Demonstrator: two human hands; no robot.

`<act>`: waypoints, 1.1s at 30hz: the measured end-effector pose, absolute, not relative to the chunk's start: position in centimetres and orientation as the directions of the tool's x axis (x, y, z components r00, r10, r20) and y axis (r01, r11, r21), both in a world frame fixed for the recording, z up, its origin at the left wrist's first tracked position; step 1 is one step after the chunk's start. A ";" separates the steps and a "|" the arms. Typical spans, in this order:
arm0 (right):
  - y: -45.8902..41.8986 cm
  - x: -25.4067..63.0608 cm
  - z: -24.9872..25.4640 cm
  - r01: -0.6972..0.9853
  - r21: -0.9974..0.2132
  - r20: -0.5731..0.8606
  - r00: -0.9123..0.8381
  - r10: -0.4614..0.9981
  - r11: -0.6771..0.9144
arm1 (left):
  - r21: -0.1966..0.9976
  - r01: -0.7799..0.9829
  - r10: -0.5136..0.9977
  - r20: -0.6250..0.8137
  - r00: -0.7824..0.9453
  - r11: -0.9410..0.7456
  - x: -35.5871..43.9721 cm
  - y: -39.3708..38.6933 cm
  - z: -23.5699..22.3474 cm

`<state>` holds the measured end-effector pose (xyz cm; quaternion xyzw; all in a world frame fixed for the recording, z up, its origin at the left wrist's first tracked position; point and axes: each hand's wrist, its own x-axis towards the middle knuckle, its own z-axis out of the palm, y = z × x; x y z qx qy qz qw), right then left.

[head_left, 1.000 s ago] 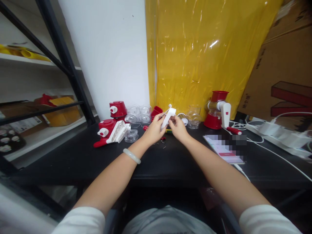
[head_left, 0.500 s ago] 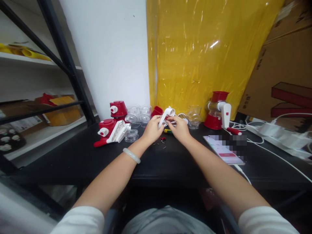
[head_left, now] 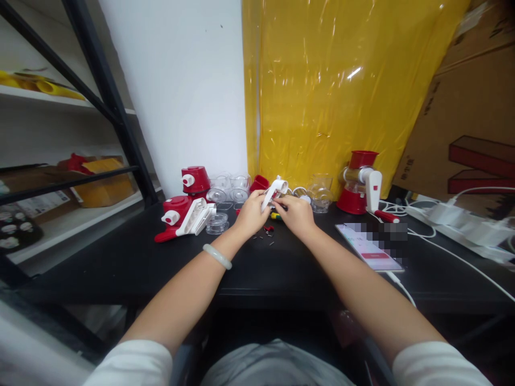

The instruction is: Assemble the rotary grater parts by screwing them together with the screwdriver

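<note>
Blurred squares mask part of my lit screen [head_left: 364,246] on the table [head_left: 265,273]. Above it, my left hand [head_left: 252,214] grips the white part [head_left: 274,192]; my right hand's [head_left: 298,215] fingertips press together there, hiding anything pinched. The carton's [head_left: 454,107] big red print is cut off.

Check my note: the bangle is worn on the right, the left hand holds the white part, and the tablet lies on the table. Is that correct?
Not quite: the bangle is worn on the left, as the head view shows. The left hand does hold the white part, and the tablet lies on the table.
</note>
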<state>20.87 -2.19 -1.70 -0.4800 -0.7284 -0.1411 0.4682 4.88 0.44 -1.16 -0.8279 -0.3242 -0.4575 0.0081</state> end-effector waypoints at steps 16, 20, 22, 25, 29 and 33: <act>-2.3 21.2 -1.4 0.887 -0.169 0.810 -0.124 0.573 0.430 | 0.291 0.540 0.540 0.747 0.388 -0.790 4.8 0.6 -1.4; -2.3 21.4 -1.3 0.858 -0.168 0.831 -0.142 0.537 0.486 | 0.317 0.530 0.551 0.748 0.371 -0.787 4.9 0.6 -1.3; -2.3 21.6 -1.2 0.840 -0.107 0.847 -0.203 0.491 0.532 | 0.335 0.529 0.564 0.742 0.363 -0.780 4.9 0.6 -1.2; -2.2 22.0 -1.0 0.843 0.070 0.861 -0.321 0.393 0.534 | 0.381 0.539 0.609 0.715 0.343 -0.751 4.8 0.5 -0.9; -2.2 22.2 -0.8 0.853 0.222 0.853 -0.405 0.329 0.473 | 0.451 0.525 0.664 0.665 0.342 -0.722 4.6 0.4 -0.5; -2.4 22.2 -0.6 0.840 0.269 0.834 -0.448 0.322 0.470 | 0.496 0.505 0.699 0.595 0.395 -0.707 4.5 0.1 -0.3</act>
